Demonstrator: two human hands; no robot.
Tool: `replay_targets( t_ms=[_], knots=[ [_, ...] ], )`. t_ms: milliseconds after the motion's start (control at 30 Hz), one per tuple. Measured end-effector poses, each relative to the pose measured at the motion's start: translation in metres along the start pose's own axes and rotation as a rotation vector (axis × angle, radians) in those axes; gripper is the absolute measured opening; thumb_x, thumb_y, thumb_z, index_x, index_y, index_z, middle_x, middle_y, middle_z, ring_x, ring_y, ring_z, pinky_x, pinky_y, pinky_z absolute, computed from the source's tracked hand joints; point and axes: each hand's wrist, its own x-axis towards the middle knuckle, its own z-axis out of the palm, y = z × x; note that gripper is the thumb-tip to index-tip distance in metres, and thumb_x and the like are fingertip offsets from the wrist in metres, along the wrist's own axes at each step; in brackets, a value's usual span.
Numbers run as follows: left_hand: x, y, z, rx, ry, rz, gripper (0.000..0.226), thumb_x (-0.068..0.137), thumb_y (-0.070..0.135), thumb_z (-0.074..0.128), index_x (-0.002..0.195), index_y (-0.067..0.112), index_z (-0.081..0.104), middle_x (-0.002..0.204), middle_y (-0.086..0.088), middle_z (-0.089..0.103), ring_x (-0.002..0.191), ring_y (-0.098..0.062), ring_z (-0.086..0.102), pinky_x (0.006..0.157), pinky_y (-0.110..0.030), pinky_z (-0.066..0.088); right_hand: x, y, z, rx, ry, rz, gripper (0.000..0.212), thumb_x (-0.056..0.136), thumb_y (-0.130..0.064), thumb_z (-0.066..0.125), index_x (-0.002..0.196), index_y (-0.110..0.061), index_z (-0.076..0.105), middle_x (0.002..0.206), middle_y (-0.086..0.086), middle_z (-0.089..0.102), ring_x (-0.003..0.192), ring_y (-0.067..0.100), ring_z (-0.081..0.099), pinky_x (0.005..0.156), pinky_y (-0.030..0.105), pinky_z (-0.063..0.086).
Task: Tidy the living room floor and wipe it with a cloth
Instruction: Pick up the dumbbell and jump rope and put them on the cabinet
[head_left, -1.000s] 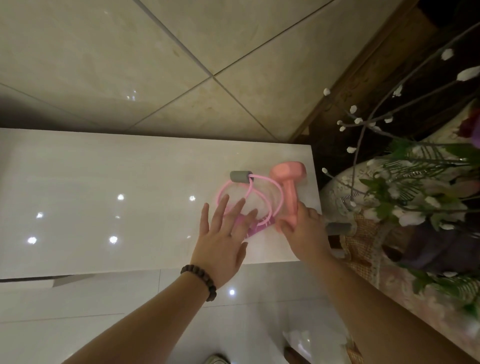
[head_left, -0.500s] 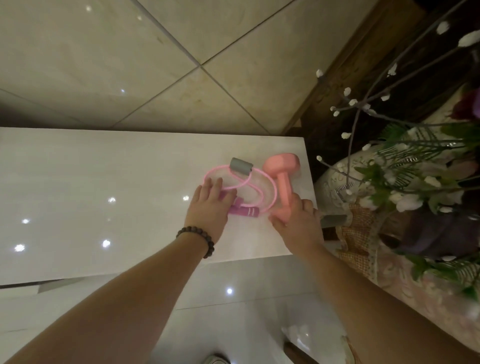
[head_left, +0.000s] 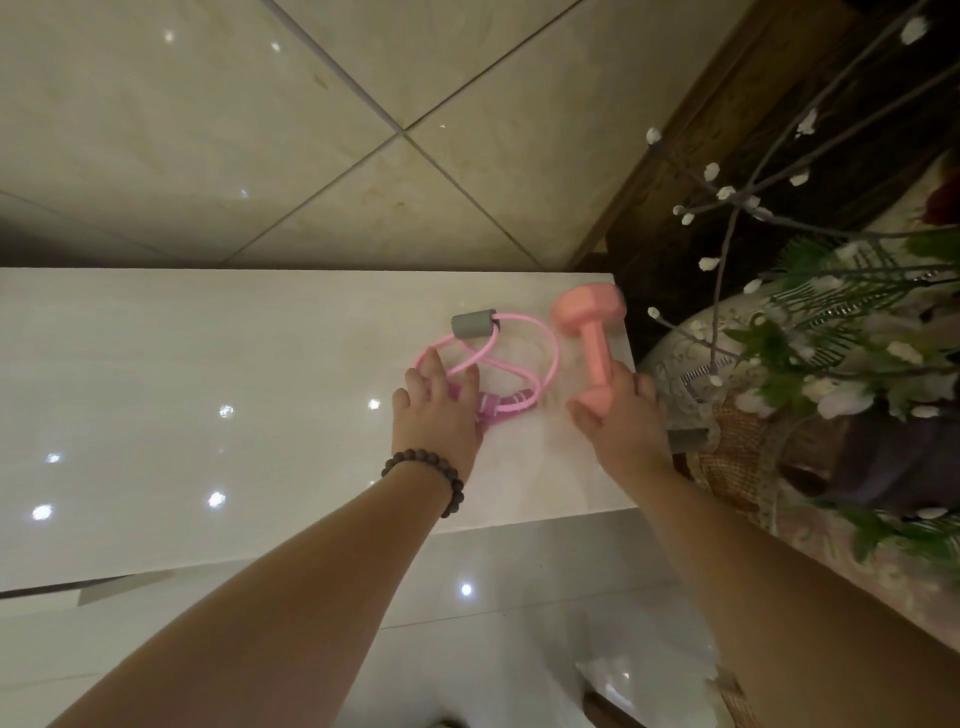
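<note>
While left hand (head_left: 441, 415) fingers pinch one resistance band (head_left: 498, 364), right hand (head_left: 626, 421) grips one dumbbell (head_left: 589, 338).

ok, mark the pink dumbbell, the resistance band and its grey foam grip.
pink dumbbell (head_left: 593, 344): head view, on its handle.
resistance band (head_left: 551, 347): head view, right tube loop.
grey foam grip (head_left: 472, 324): head view, mid-cylinder.

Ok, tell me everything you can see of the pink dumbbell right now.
The pink dumbbell is a small one-piece weight with a matte, rubbery-looking coat: two blocky, faceted heads joined by a narrower round handle. It lies near the right end of the glossy white tabletop, its far head close to the far right corner and slightly blurred. The right hand grips its near head, fingers curled round it. Whether it rests on the top or is just lifted cannot be told. The pink resistance band lies just left of it, apart.
</note>
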Motion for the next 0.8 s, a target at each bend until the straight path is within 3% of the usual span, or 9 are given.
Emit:
replay_targets(
  t_ms=[100,200,333,433,500,600,633,700,800],
  knots=[
    [-0.002,0.003,0.003,-0.049,0.052,0.037,0.058,0.096,0.053,0.027,0.147,0.027,0.02,0.155,-0.024,0.005,0.134,-0.046,0.022,0.102,-0.051,0.03,0.0,0.003,-0.003,0.092,-0.018,0.016,0.077,0.079,-0.05,0.066,0.141,-0.033,0.024,0.133,0.008,0.032,0.115,0.031,0.043,0.091,0.049,0.047],
    [-0.01,-0.003,0.005,-0.154,0.141,0.116,0.046,0.091,0.048,0.035,0.129,0.024,0.044,0.15,-0.028,0.023,0.134,-0.053,0.025,0.103,-0.062,0.03,-0.011,0.007,-0.001,0.149,-0.036,0.056,0.083,0.077,-0.045,0.072,0.141,-0.037,0.02,0.134,0.009,0.026,0.11,0.026,0.043,0.09,0.045,0.049],
    [-0.009,-0.012,0.011,-0.21,0.024,0.221,0.033,0.092,0.039,0.047,0.118,0.021,0.055,0.149,-0.022,0.031,0.137,-0.046,0.024,0.106,-0.057,0.031,-0.014,0.006,0.001,0.158,-0.017,0.059,0.074,0.083,-0.043,0.067,0.139,-0.033,0.02,0.13,0.011,0.028,0.109,0.033,0.044,0.087,0.045,0.05],
    [-0.004,-0.011,0.009,-0.198,0.168,0.242,0.031,0.086,0.043,0.046,0.096,0.022,0.066,0.11,-0.013,0.06,0.106,-0.039,0.056,0.087,-0.052,0.043,-0.011,0.007,0.004,0.114,-0.003,0.05,0.072,0.084,-0.045,0.064,0.14,-0.031,0.02,0.126,0.013,0.03,0.11,0.034,0.042,0.088,0.046,0.048],
    [-0.001,-0.003,0.003,-0.236,0.289,0.191,0.03,0.084,0.048,0.049,0.087,0.024,0.066,0.091,-0.006,0.058,0.086,-0.033,0.058,0.085,-0.05,0.042,-0.011,0.008,0.005,0.109,0.008,0.051,0.072,0.084,-0.046,0.063,0.141,-0.031,0.02,0.126,0.013,0.03,0.11,0.032,0.04,0.088,0.045,0.047],
    [-0.004,0.014,-0.008,-0.266,0.29,0.162,0.05,0.083,0.061,0.033,0.094,0.025,0.067,0.092,-0.005,0.055,0.087,-0.03,0.056,0.089,-0.051,0.038,-0.011,0.009,0.006,0.116,0.019,0.048,0.072,0.084,-0.047,0.063,0.141,-0.029,0.023,0.126,0.014,0.031,0.111,0.033,0.039,0.091,0.045,0.044],
    [-0.007,0.019,-0.009,-0.227,0.206,0.158,0.056,0.084,0.064,0.028,0.106,0.026,0.063,0.103,-0.006,0.054,0.098,-0.031,0.054,0.093,-0.053,0.035,-0.011,0.009,0.006,0.115,0.02,0.043,0.072,0.084,-0.046,0.063,0.141,-0.028,0.023,0.125,0.014,0.031,0.111,0.033,0.039,0.092,0.044,0.044],
    [-0.014,0.024,0.0,-0.127,0.028,0.159,0.062,0.086,0.068,0.033,0.135,0.031,0.039,0.134,-0.006,0.039,0.127,-0.033,0.034,0.106,-0.057,0.022,-0.011,0.008,0.006,0.106,0.022,0.038,0.071,0.084,-0.045,0.063,0.141,-0.028,0.023,0.125,0.015,0.031,0.111,0.034,0.04,0.091,0.045,0.045],
    [-0.022,0.026,0.017,-0.079,-0.127,0.203,0.084,0.086,0.059,0.05,0.149,0.032,0.001,0.157,-0.004,0.0,0.143,-0.036,-0.007,0.114,-0.059,0.005,-0.01,0.008,0.005,0.105,0.02,0.037,0.071,0.085,-0.043,0.064,0.14,-0.029,0.023,0.126,0.014,0.029,0.109,0.033,0.041,0.088,0.045,0.047]
  ],
)
